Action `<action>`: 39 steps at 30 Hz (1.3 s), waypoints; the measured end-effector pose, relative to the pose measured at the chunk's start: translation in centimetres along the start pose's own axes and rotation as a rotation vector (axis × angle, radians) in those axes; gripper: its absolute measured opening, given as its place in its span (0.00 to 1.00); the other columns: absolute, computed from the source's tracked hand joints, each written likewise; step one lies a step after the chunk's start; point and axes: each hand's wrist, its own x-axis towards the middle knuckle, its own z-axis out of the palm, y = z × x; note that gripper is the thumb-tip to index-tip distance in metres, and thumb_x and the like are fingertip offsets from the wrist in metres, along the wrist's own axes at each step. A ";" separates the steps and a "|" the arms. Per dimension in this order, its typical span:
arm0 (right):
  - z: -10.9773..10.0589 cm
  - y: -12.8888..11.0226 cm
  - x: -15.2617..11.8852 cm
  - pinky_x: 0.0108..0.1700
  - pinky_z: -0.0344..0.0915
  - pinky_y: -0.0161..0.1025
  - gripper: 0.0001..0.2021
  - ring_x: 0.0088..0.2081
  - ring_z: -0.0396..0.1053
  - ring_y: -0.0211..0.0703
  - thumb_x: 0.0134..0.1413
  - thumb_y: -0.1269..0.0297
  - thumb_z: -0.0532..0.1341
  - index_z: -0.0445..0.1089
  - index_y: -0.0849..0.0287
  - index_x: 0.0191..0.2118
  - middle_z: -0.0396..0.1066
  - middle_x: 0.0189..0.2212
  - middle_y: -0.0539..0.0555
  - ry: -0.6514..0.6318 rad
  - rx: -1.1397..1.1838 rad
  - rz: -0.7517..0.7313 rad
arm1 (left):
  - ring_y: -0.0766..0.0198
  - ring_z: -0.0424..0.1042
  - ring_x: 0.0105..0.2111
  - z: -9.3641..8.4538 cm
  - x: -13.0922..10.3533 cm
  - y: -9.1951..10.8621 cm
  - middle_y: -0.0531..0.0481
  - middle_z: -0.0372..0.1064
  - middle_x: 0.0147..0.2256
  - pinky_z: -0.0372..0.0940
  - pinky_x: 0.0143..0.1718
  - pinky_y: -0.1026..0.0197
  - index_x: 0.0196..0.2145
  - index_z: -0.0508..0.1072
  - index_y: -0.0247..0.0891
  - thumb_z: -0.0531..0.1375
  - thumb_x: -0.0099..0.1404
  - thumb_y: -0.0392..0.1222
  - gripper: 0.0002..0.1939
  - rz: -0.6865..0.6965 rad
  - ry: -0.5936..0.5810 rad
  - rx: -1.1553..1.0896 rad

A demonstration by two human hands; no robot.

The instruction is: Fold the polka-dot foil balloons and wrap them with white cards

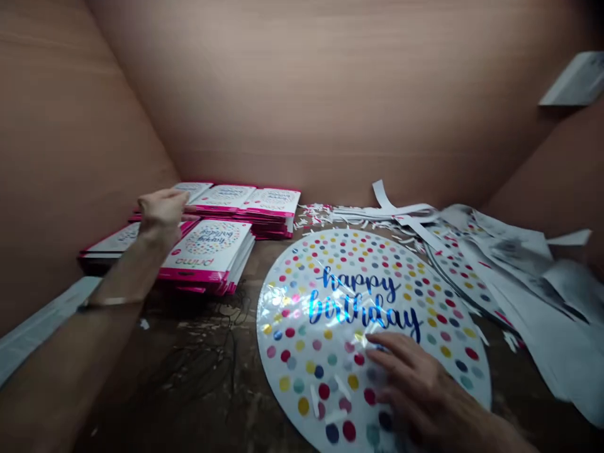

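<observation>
A large round "happy birthday" sheet (306, 371) with coloured dots and blue lettering lies at the centre under shiny clear film. Over its lower right part is my right hand (415, 384), palm down with fingers spread, nothing in its grasp. My left hand (163, 207) reaches out at the far left over the stacked packets, its fingers bent together at the back left packet (194, 187); what they hold, if anything, is hidden. Nearer stands a stack of white and pink packets (210, 245), right of my left wrist.
More packets (271, 200) are stacked by the back wall. White paper strips and scraps (321, 214) lie behind the round sheet. On the right are crumpled white papers (533, 296) over another dotted round sheet (462, 270). Brown walls enclose the back and sides.
</observation>
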 end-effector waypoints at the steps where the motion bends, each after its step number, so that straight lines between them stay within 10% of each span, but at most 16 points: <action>1: -0.2 -0.2 -0.6 0.50 0.65 0.43 0.17 0.54 0.60 0.47 0.55 0.65 0.55 0.64 0.59 0.51 0.62 0.53 0.61 0.001 0.014 0.032 | 0.61 0.69 0.37 0.8 -2.4 -0.8 0.47 0.69 0.36 0.65 0.42 0.54 0.39 0.71 0.29 0.60 0.60 0.36 0.10 -0.011 -0.061 0.045; 3: 0.0 -0.7 -2.1 0.52 0.63 0.46 0.17 0.55 0.58 0.49 0.55 0.65 0.55 0.64 0.59 0.51 0.61 0.53 0.62 0.011 0.058 0.093 | 0.58 0.71 0.38 2.5 -8.6 -2.8 0.47 0.72 0.34 0.64 0.45 0.54 0.35 0.74 0.30 0.64 0.53 0.33 0.10 -0.011 -0.271 0.152; 7: 1.6 -2.5 -4.8 0.54 0.60 0.51 0.19 0.55 0.56 0.51 0.54 0.63 0.58 0.64 0.61 0.51 0.59 0.53 0.63 0.051 0.127 0.176 | 0.48 0.54 0.57 5.8 -21.3 -6.5 0.41 0.56 0.57 0.53 0.56 0.45 0.49 0.69 0.36 0.60 0.59 0.41 0.19 0.419 -1.013 0.561; 11: 2.8 -3.4 -5.6 0.51 0.60 0.53 0.20 0.50 0.60 0.53 0.48 0.60 0.64 0.68 0.58 0.48 0.64 0.49 0.61 0.111 0.175 0.256 | 0.45 0.39 0.61 7.5 -25.5 -8.1 0.35 0.44 0.61 0.37 0.59 0.38 0.57 0.59 0.31 0.55 0.62 0.51 0.30 0.682 -1.242 0.826; 22: 3.2 -1.4 -1.6 0.39 0.57 0.38 0.07 0.32 0.63 0.40 0.53 0.69 0.60 0.69 0.61 0.25 0.68 0.26 0.51 0.080 0.271 0.398 | 0.50 0.39 0.62 7.4 -23.2 -7.6 0.40 0.46 0.61 0.31 0.59 0.40 0.58 0.58 0.40 0.55 0.63 0.49 0.27 0.519 -1.413 0.676; 29: -0.7 0.7 1.9 0.27 0.56 0.33 0.13 0.26 0.62 0.37 0.56 0.62 0.52 0.66 0.62 0.25 0.65 0.22 0.50 -0.144 0.504 0.635 | 0.59 0.70 0.42 6.8 -20.4 -4.5 0.50 0.72 0.42 0.63 0.44 0.63 0.39 0.75 0.35 0.54 0.59 0.36 0.12 0.266 -1.317 0.579; 35: -2.7 0.8 -3.9 0.52 0.58 0.44 0.25 0.52 0.59 0.48 0.50 0.59 0.60 0.59 0.57 0.55 0.63 0.51 0.57 0.001 0.258 0.146 | 0.62 0.72 0.39 3.3 -21.1 -6.3 0.47 0.73 0.38 0.66 0.42 0.63 0.33 0.73 0.34 0.50 0.61 0.33 0.12 0.642 -1.065 0.687; 39: -1.3 1.6 -8.7 0.55 0.57 0.50 0.26 0.53 0.58 0.50 0.52 0.66 0.59 0.56 0.61 0.57 0.63 0.52 0.60 0.041 -0.021 0.081 | 0.59 0.65 0.51 0.0 -21.3 -8.3 0.44 0.68 0.47 0.61 0.53 0.55 0.39 0.71 0.35 0.50 0.62 0.29 0.12 1.006 -1.033 0.692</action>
